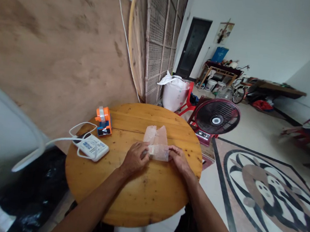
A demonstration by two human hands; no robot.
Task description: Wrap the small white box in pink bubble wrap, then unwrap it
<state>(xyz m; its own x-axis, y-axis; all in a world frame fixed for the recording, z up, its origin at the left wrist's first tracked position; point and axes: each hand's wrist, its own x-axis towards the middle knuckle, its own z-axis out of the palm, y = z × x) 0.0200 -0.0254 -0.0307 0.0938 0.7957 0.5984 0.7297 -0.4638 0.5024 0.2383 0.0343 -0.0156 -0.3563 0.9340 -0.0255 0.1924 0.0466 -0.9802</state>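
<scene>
On the table (146, 200), left hand (136, 157) and right hand (177, 156) hold wrapping (160, 152).

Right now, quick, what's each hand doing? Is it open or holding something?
Left hand: closed, holding the left end of the folded plastic wrap.
Right hand: fingers closed on the right edge of the same plastic wrap.

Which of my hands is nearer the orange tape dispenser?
Left. Your left hand is right of the orange tape dispenser; your right hand is farther right, at the right edge of the translucent wrap.
</scene>
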